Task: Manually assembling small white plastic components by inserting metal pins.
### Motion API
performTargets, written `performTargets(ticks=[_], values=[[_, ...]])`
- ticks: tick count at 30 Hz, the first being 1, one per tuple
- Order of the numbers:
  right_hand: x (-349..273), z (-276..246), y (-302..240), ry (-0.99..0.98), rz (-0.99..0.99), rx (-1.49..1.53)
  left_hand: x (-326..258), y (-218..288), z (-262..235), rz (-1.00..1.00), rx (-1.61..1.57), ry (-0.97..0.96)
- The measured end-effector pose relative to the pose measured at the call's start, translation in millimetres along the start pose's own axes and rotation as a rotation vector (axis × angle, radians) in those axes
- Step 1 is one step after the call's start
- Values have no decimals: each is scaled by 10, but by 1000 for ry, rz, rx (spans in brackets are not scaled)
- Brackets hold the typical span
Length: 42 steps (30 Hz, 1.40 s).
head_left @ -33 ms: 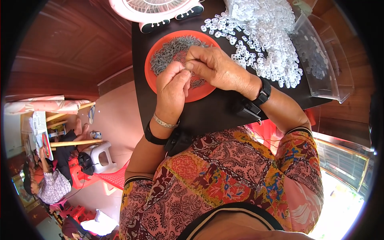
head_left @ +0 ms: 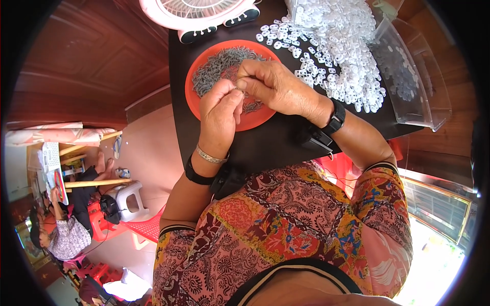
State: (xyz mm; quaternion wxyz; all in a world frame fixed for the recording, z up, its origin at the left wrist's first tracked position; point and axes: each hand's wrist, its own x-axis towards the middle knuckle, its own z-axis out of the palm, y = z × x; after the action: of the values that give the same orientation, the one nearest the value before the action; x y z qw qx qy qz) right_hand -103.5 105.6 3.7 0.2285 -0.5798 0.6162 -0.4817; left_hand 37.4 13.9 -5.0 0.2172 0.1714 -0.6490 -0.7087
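Note:
My two hands meet above an orange-red round plate (head_left: 204, 109) that holds several small grey pieces (head_left: 217, 66) on a black table (head_left: 265, 145). My left hand (head_left: 219, 109) has thumb and fingers pinched at the tips. My right hand (head_left: 273, 86) is curled, and its fingertips touch those of the left. Between them sits a tiny part, too small to identify. The left wrist carries a silver bracelet and a black band, and a black watch sits on the right wrist.
A heap of small white plastic pieces (head_left: 342, 56) lies at the back right beside a clear plastic box (head_left: 413, 81). A white and pink fan (head_left: 204, 13) stands at the table's far edge. Another person (head_left: 64, 234) sits low at the left among red and white stools.

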Motion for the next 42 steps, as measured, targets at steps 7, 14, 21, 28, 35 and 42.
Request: performTargets(ticks=[7, 14, 21, 28, 35, 42], values=[[130, -473, 71, 250, -23, -480, 20, 56, -4, -26, -103, 88], [111, -647, 659, 209, 16, -1013, 4, 67, 0, -24, -65, 33], [164, -653, 638, 161, 54, -1002, -1, 89, -21, -28, -139, 58], [155, -524, 285, 1, 240, 374, 8, 85, -23, -32, -118, 56], [88, -215, 121, -102, 263, 569, 25, 75, -20, 24, -141, 76], [55, -142, 48, -115, 156, 411, 59, 27, -49, 6, -240, 73]])
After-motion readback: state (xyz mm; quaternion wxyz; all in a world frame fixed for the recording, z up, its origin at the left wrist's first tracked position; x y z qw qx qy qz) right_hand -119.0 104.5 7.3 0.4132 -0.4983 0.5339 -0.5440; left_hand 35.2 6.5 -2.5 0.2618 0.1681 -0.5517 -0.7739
